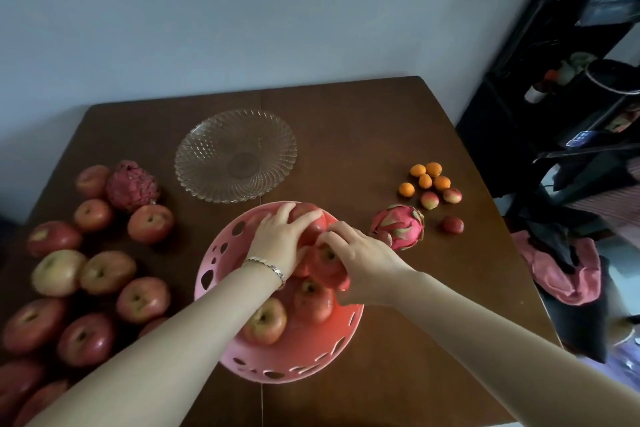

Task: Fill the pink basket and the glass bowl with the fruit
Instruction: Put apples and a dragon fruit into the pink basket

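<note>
1. Step in hand: loading apples into the pink basket (pixel 301 362), which sits at the near middle of the tabletop (pixel 363 135) and holds several apples.
2. The left hand (pixel 280 236) has its fingers spread over an apple (pixel 311 218) at the basket's far side; the right hand (pixel 363 260) cups another apple (pixel 327 260) beside it.
3. The glass bowl (pixel 235 154) stands empty just beyond the basket.
4. Likely next: let go, then reach for the loose apples (pixel 107 270) on the left.
</note>
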Available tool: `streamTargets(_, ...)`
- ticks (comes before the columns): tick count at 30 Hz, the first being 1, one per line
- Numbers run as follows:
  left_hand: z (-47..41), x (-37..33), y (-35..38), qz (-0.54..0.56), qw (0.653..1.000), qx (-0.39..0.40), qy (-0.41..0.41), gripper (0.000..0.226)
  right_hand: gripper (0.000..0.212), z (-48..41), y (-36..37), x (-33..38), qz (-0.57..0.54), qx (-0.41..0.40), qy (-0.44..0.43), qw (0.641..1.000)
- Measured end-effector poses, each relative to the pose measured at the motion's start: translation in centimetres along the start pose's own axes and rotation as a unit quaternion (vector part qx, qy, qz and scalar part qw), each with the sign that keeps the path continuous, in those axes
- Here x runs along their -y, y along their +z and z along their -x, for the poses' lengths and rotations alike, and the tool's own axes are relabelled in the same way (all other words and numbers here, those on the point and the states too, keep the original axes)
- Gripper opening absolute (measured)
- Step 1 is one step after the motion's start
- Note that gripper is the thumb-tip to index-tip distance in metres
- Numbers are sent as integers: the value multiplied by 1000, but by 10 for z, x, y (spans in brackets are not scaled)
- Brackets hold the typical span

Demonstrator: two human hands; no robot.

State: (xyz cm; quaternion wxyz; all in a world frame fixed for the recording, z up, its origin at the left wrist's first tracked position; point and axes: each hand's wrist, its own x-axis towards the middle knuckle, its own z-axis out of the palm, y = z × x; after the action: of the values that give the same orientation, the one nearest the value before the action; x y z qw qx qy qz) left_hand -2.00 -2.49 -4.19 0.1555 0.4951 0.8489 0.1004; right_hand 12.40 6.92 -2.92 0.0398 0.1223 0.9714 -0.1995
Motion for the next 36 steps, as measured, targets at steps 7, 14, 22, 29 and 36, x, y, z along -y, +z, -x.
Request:
streamTargets(7,0,8,1,-35,999,29,16,71,77,0,23,-6,27,19,-15,999)
streamTargets(14,6,4,11,-63,998,-1,-14,60,89,6,26,-8,43,-45,7,998)
streamTargets(22,14,-13,14,-84,996,-36,-20,58,80,-4,9,4,48,84,86,992)
streamTargets(29,56,15,5,-3,994,-107,-10,47,81,0,27,16,122,14,91,988)
streamTargets(36,81,9,29,-105,984,139,36,55,79,3,30,19,120,-21,113,986)
